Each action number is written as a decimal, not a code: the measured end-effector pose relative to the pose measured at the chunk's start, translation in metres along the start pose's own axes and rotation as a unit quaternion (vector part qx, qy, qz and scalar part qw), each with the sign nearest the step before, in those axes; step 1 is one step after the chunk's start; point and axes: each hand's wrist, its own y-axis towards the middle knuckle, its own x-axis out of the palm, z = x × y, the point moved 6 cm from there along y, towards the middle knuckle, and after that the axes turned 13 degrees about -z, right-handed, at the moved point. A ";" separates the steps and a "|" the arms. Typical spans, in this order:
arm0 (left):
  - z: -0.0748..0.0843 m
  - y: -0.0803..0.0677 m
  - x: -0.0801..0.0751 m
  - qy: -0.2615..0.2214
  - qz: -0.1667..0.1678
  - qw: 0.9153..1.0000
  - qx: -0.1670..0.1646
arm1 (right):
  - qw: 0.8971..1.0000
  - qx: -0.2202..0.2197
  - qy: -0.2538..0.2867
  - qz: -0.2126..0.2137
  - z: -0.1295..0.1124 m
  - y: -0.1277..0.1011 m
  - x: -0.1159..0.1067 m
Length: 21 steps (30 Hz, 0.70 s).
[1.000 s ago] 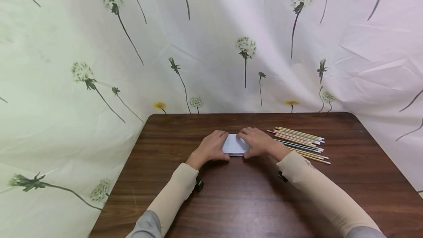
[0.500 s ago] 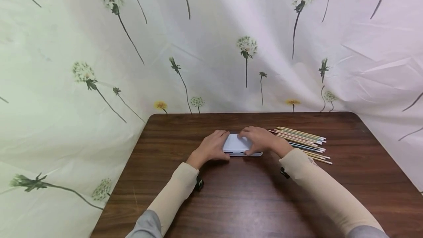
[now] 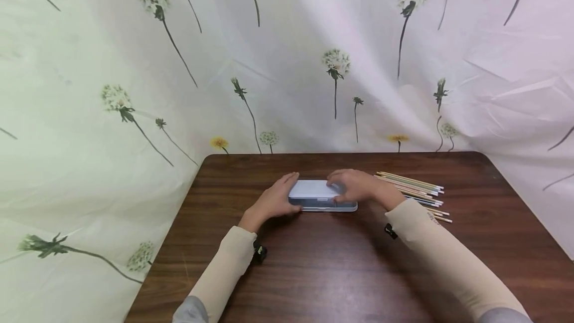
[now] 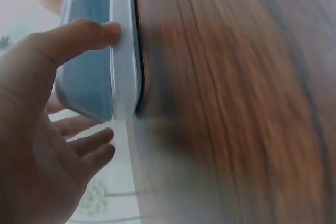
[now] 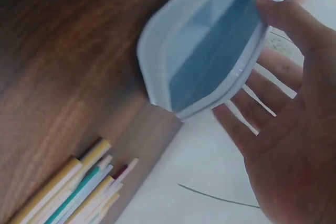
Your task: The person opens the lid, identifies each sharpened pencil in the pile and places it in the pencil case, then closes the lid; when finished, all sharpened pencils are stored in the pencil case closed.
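A pale blue-white pencil case lies near the back middle of the brown table, its lid raised along the front edge above the base. My left hand holds the left end. In the left wrist view its thumb presses the rim of the base, and the other fingers spread behind. My right hand grips the lid near its right end, thumb at the front edge and fingers at the back. In the right wrist view the blue inside of the case shows through the gap; its contents cannot be made out.
Several pencils with white ends lie side by side on the table, right of the case and partly behind my right wrist. A white curtain printed with dandelions hangs beyond the table's back edge.
The lid has risen from the base, and a gap along the front has appeared. My right hand has shifted slightly right and up, my left hand a little left along the case.
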 end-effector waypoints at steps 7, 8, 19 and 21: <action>-0.016 -0.009 0.006 -0.140 -0.003 0.990 -0.011 | 0.998 -0.011 0.051 0.037 0.004 -0.007 -0.021; -0.018 -0.009 0.007 -0.146 -0.002 0.989 -0.013 | 0.998 -0.011 0.054 0.044 0.006 -0.007 -0.023; -0.021 -0.013 0.009 -0.140 0.006 0.990 -0.015 | 0.971 0.101 0.038 0.213 0.040 -0.004 -0.042; -0.022 -0.013 0.010 -0.143 0.004 0.990 -0.017 | 0.962 0.118 0.049 0.240 0.047 -0.003 -0.042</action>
